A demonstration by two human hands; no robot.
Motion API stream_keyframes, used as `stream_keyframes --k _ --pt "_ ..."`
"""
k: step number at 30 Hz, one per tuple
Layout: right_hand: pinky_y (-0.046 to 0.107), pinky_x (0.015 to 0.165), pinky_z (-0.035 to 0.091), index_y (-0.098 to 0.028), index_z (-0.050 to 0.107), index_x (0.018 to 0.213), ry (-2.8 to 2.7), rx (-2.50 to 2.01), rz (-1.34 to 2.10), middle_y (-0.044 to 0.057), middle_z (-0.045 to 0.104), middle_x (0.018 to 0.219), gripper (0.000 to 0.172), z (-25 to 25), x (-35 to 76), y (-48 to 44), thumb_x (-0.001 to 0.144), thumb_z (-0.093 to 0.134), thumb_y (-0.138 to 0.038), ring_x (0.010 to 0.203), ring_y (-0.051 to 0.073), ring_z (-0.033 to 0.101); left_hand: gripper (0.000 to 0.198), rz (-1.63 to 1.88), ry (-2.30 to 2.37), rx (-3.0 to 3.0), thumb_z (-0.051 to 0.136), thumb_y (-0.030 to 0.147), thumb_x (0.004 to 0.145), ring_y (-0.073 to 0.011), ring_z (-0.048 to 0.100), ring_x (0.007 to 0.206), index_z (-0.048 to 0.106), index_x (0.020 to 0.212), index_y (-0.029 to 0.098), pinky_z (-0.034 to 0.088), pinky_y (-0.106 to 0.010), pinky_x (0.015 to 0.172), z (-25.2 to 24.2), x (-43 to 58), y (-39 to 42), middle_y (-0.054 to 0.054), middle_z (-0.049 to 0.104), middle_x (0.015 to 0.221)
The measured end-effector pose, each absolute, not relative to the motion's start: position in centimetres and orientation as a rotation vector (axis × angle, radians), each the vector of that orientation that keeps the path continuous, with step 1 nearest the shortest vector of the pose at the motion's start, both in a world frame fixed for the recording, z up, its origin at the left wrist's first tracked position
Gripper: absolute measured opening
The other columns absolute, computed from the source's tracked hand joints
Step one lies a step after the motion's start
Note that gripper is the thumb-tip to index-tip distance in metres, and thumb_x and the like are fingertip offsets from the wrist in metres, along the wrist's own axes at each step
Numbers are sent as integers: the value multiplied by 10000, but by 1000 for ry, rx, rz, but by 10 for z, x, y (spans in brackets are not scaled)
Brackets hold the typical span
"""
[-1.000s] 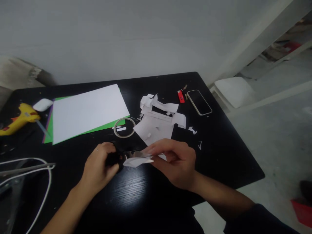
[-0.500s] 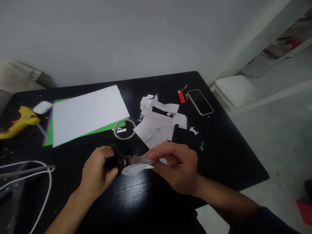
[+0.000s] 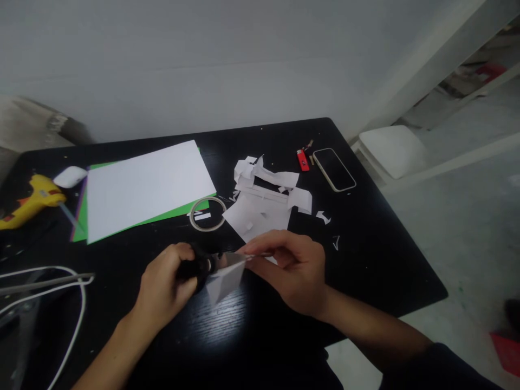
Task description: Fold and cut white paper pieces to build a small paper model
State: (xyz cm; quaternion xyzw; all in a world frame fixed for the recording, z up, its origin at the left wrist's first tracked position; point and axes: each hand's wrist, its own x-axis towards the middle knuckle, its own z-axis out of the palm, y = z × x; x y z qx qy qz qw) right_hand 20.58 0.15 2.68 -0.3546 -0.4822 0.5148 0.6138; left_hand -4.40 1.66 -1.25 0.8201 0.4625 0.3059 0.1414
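My left hand (image 3: pixel 166 284) is closed around the black handles of a pair of scissors (image 3: pixel 203 264), its blades pointing right. A small folded piece of white paper (image 3: pixel 226 280) lies against the blades and partly hides them. Thumb and fingers of my right hand (image 3: pixel 290 268) pinch the paper at its right end. Both hands are above the near part of the black table (image 3: pixel 365 271). Just beyond my right hand lie white paper scraps (image 3: pixel 264 214), some curled and folded.
A white sheet (image 3: pixel 150 189) lies on green sheets, left of a tape roll (image 3: pixel 207 214). At far left are a yellow glue gun (image 3: pixel 34 203), a white case (image 3: pixel 70 176) and a white cable (image 3: pixel 83 309). A red lighter (image 3: pixel 303 160) and a phone (image 3: pixel 334 169) lie at right.
The white paper has tilted, and its flap now hangs down below the scissor blades. My right hand has shifted slightly up and left. Both hands keep their hold.
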Motion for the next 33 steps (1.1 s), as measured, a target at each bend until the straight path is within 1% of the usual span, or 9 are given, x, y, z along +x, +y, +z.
stream_keyframes --k 3,7,9,13,18,21,24,28,33 --pt "290 793 663 -254 818 941 -1017 -892 1287 10 827 902 206 26 204 4 812 878 -106 847 168 800 151 872 1453 2071 690 261 857 -151 652 628 545 888 237 492 -243 574 -11 -41 17 14 699 811" --pt "328 763 674 -236 799 927 -901 -922 1451 16 810 881 173 23 203 8 800 898 -176 800 177 782 303 754 1490 1615 734 397 862 -138 539 568 509 749 230 420 -249 531 2 -33 24 39 589 648" --pt "333 747 683 -228 789 908 -824 -910 1530 8 794 857 144 22 203 11 810 893 -216 783 169 768 355 656 1414 1494 720 447 866 -145 519 583 492 708 226 402 -259 537 11 -32 27 30 567 630" --pt "315 711 683 -218 770 889 -699 -872 1671 -5 774 830 133 19 206 18 830 877 -269 783 162 759 328 611 1280 1465 669 524 888 -189 575 741 567 817 221 468 -301 659 18 -32 26 -6 613 786" --pt "304 725 668 -215 738 910 -613 -845 1840 -6 768 824 127 18 208 22 860 838 -277 815 174 778 404 556 1698 1618 709 602 841 -222 625 758 553 933 241 467 -330 671 8 -31 25 -9 654 843" --pt "314 750 668 -215 737 966 -611 -858 1859 -3 771 864 144 16 208 22 850 821 -235 838 184 786 439 475 1939 1798 694 592 832 -302 676 877 565 1053 235 505 -396 752 4 -33 29 -65 700 963" --pt "336 773 672 -225 738 1016 -624 -897 1857 -6 766 912 220 11 207 23 815 820 -190 858 196 787 419 381 2084 1986 636 529 867 -376 661 986 582 1119 199 524 -479 841 2 -37 32 -138 696 1046" --pt "354 789 679 -243 749 1053 -664 -941 1863 -7 755 937 281 6 205 23 790 837 -198 871 202 783 373 324 2124 2089 621 459 897 -397 649 1020 587 1144 181 525 -538 913 -1 -41 33 -163 691 1065" --pt "379 825 684 -252 773 1055 -757 -979 1847 -1 744 924 262 5 203 22 804 851 -246 895 195 771 387 281 2132 2088 653 440 891 -400 649 1035 589 1158 167 532 -541 918 -4 -41 34 -168 698 1093"
